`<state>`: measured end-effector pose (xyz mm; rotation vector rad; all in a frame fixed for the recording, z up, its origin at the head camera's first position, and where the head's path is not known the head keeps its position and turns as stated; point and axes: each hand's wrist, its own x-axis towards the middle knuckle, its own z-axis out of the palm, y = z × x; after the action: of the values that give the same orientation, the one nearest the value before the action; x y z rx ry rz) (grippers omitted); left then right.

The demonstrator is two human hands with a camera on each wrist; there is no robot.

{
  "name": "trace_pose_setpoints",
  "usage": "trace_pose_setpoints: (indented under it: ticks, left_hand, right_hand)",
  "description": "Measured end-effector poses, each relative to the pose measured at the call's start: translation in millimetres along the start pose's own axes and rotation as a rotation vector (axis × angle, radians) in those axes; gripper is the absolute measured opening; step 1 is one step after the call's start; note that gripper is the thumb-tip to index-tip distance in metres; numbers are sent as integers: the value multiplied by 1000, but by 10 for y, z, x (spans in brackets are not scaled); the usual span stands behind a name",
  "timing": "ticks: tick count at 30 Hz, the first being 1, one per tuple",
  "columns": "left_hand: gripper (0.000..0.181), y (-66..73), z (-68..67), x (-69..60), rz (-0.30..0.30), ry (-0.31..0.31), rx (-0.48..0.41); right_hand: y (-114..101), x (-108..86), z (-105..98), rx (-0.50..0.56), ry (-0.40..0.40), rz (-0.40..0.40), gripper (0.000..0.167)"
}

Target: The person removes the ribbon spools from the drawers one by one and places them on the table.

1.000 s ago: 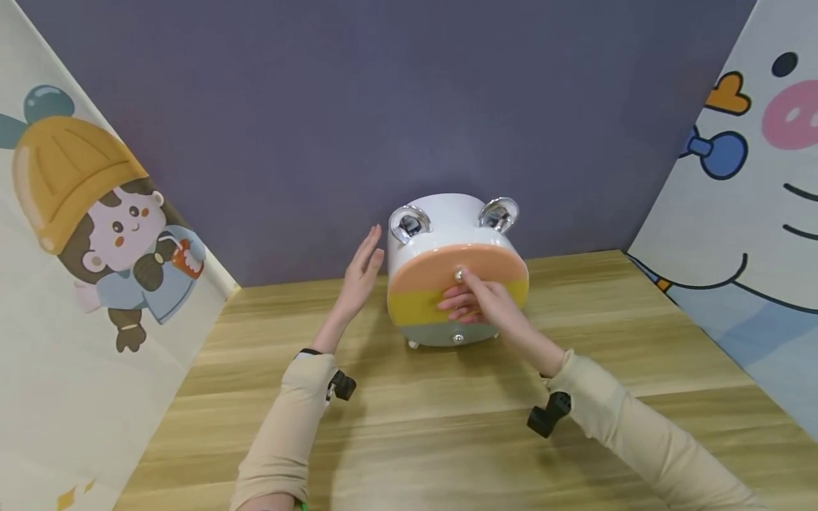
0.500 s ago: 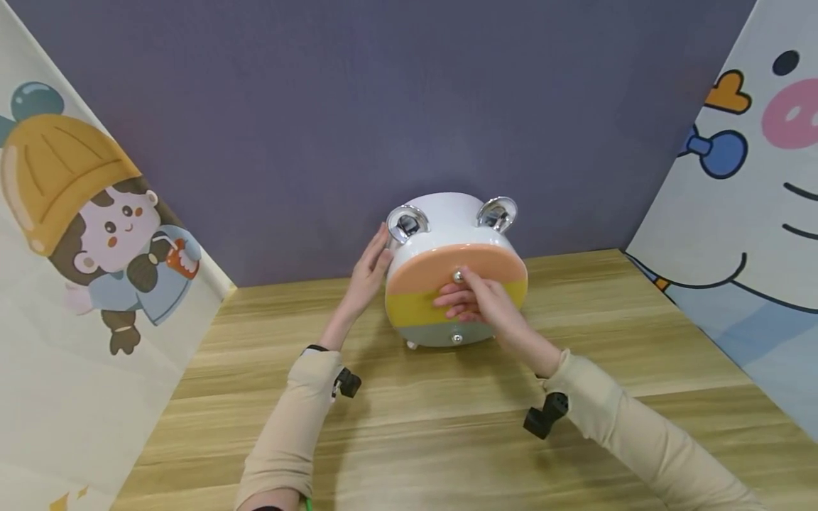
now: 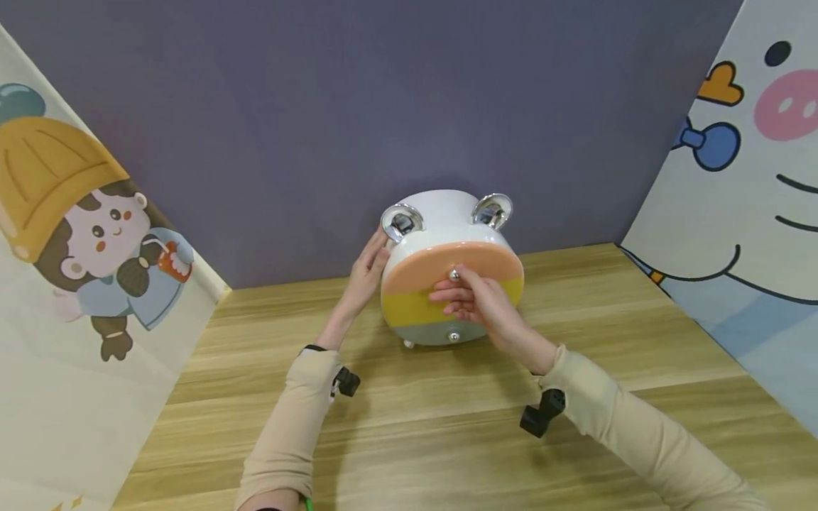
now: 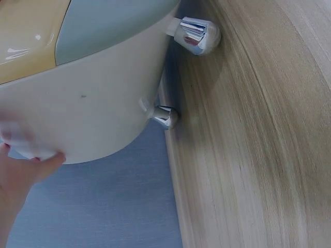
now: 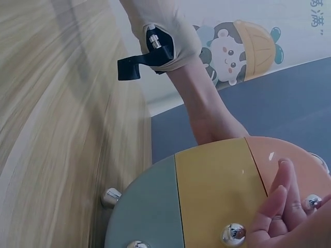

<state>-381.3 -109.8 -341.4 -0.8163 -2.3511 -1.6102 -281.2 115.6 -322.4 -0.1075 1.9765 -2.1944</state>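
A white rounded cabinet (image 3: 441, 213) has an orange, a yellow and a grey front panel, silver ear-shaped rings on top and small silver feet. My right hand (image 3: 495, 311) pinches the silver knob (image 3: 454, 274) of the orange panel, its other fingers loosely stretched over the yellow one. In the right wrist view that top knob (image 5: 312, 202) sits between thumb and fingers. Against the cabinet's left side rests my left hand (image 3: 366, 275), fingers extended and partly hidden behind an ear. The left wrist view shows the left hand (image 4: 18, 175) touching the white shell (image 4: 98, 108).
The cabinet stands on a wood-grain table (image 3: 409, 440), near its back edge and close to a dark blue-grey wall (image 3: 287, 142). Cartoon-printed panels rise at the left (image 3: 57, 397) and right (image 3: 760, 234). The grey panel's knob (image 3: 454, 336) is low on the front.
My left hand has moved right, from beside the cabinet onto its side. My right hand stays at the top knob. The head view has shifted slightly.
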Motion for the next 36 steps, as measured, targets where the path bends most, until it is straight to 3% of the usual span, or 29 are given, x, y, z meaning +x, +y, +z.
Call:
trace_pose_setpoints:
  ticks: [5, 13, 18, 22, 29, 36]
  left_hand:
    - [48, -264, 28, 71, 16, 17, -12]
    - [62, -282, 34, 49, 16, 24, -19]
    - [50, -287, 35, 65, 8, 20, -19]
    - [48, -234, 26, 53, -4, 14, -10]
    - [51, 72, -4, -49, -4, -9, -31]
    - [49, 104, -10, -56, -5, -5, -33]
  right_hand:
    - [-2, -10, -6, 26, -9, 12, 50]
    - [-12, -29, 3, 76, -26, 33, 43]
    - [-28, -50, 11, 115, -43, 46, 41]
    - [-28, -69, 14, 135, -48, 57, 40]
    - [-17, -108, 14, 136, -54, 64, 39]
    - [-17, -161, 24, 133, -54, 65, 40]
